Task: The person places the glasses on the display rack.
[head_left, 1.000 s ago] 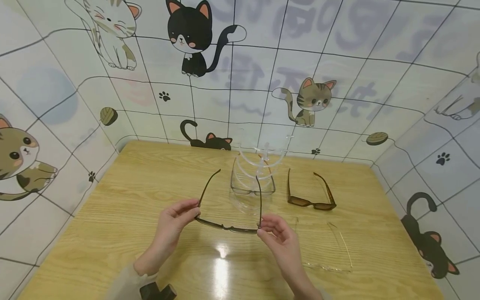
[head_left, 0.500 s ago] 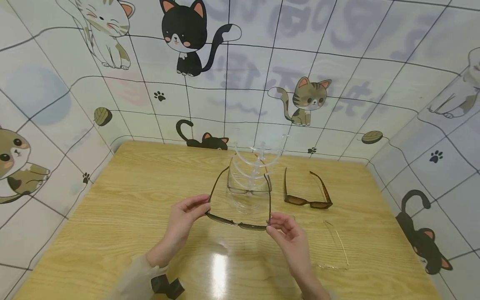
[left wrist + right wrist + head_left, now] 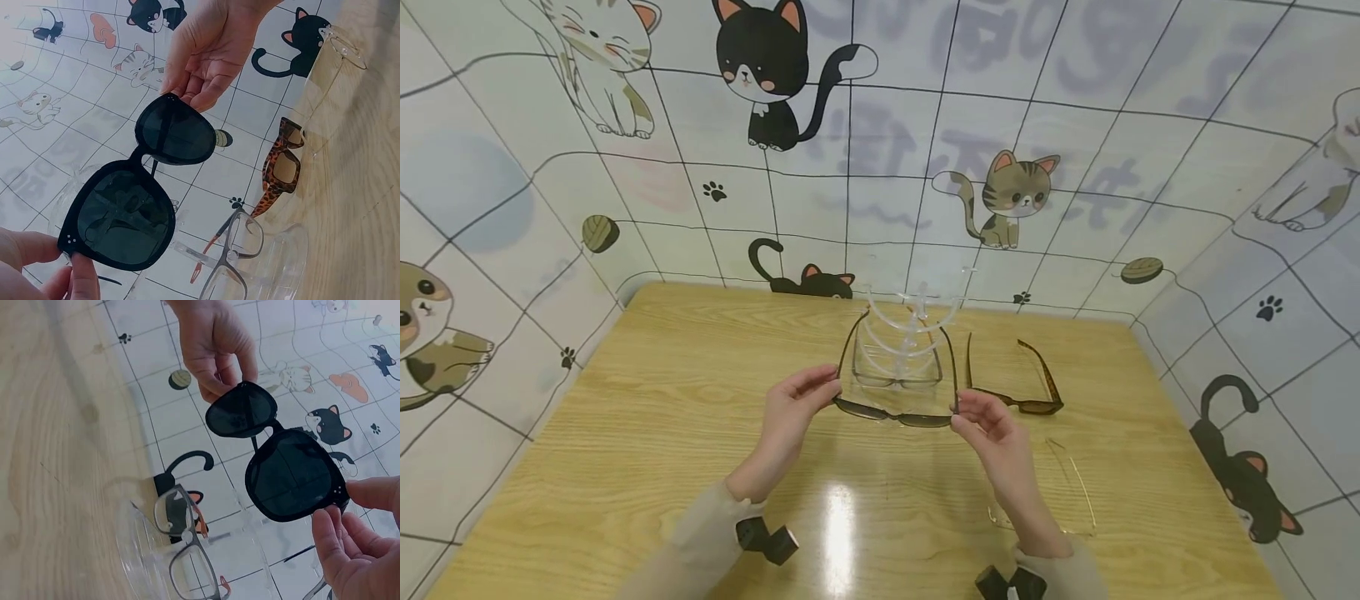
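My left hand (image 3: 793, 417) and right hand (image 3: 1000, 442) pinch a pair of black sunglasses (image 3: 925, 421) by the two outer corners of the frame. Their dark lenses show large in the left wrist view, and the temples are unfolded, pointing away from me toward a clear display stand (image 3: 910, 337). Grey-framed glasses (image 3: 895, 382) with orange-tipped temples sit low on that stand, and the held sunglasses overlap its lower front in the head view. In the right wrist view, the grey-framed glasses (image 3: 187, 537) appear below and left of the sunglasses (image 3: 290, 475).
Tortoiseshell sunglasses (image 3: 1037, 407) with brown lenses lie on the wooden table (image 3: 647, 467), right of the stand. Nearer me are thin-rimmed clear glasses (image 3: 1082, 492), partly covered by my right forearm. White walls (image 3: 685, 217) with cartoon cats enclose the table on three sides.
Both hands have carried the black sunglasses forward and to the right, closer to the display stand. Their temples now reach up either side of it. The other glasses stay in place.
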`<state>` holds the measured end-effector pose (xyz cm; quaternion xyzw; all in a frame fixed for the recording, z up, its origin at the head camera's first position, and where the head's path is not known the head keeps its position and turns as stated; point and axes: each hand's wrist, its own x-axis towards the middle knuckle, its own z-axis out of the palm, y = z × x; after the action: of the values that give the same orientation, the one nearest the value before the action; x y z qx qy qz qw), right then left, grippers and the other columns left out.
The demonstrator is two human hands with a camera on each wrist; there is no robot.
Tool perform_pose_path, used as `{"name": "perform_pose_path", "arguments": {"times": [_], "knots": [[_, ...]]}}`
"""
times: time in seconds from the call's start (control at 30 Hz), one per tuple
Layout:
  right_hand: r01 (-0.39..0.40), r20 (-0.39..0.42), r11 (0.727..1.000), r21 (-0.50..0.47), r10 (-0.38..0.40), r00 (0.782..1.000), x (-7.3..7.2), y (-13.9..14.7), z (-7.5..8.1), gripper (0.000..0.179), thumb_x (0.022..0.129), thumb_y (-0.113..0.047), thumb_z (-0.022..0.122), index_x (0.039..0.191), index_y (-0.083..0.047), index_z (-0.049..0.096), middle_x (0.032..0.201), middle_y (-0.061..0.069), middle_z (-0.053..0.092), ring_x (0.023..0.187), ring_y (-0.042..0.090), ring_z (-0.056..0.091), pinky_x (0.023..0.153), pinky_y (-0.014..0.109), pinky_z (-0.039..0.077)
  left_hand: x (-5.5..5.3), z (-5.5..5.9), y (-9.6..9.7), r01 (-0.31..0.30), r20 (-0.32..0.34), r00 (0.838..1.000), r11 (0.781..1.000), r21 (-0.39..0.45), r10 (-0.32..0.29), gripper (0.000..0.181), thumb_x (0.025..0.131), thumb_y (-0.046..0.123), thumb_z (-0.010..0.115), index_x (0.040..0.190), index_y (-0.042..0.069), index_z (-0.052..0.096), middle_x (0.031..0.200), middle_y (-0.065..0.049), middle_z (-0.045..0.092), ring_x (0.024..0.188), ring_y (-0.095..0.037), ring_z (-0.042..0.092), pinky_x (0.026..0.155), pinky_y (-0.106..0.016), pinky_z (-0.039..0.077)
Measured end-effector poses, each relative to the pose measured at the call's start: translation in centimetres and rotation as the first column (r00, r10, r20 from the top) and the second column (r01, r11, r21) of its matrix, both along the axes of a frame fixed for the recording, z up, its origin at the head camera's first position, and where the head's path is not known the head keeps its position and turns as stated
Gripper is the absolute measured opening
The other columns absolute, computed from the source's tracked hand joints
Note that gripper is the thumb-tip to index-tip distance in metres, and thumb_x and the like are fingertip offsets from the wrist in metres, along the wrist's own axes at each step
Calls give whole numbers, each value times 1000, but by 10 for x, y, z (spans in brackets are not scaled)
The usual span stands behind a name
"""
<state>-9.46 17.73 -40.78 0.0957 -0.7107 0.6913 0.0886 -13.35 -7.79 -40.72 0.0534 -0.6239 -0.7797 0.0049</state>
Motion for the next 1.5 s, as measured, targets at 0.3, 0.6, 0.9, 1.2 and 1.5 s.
{"name": "perform_pose_path", "arguments": {"times": [0.3,0.6,0.9,1.2,1.5], "knots": [[7,-14,1000,14,-7,1000,-27,9,8,27,85,11,61,111,12,56,96,12,63,82,8,62,73,22,54,-22,4,10,-17,-24,1000,1000,13,18,27,85,-3,64,111,-10,62,105,-13,65,82,-8,64,75,-23,55],[28,108,996,81,-37,993,-52,18,15,35,89,-8,64,121,6,55,97,-2,62,84,7,62,69,21,54,-39,13,20,-42,-20,999,998,55,43,28,84,-2,66,112,-8,64,100,-8,65,80,-7,63,77,-24,54],[-10,143,996,88,-3,990,-81,21,9,38,91,-10,62,124,6,53,101,1,58,86,9,61,81,25,53,-60,8,25,-82,29,996,993,80,80,29,84,-1,67,112,-6,64,99,-8,65,77,-7,63,77,-23,54],[6,183,996,88,-22,983,-96,19,1,36,91,-4,60,124,8,53,97,0,58,82,5,61,82,26,53,-74,-1,27,-102,75,993,992,75,96,29,84,1,68,112,-6,65,96,-4,65,75,-7,63,81,-28,54],[-17,179,995,94,0,984,-100,20,-5,35,91,-2,59,124,8,53,97,4,57,83,6,60,82,28,54,-81,-9,28,-108,77,992,990,90,101,28,84,-2,67,111,-5,65,93,-3,65,73,-6,64,76,-23,55]]}}
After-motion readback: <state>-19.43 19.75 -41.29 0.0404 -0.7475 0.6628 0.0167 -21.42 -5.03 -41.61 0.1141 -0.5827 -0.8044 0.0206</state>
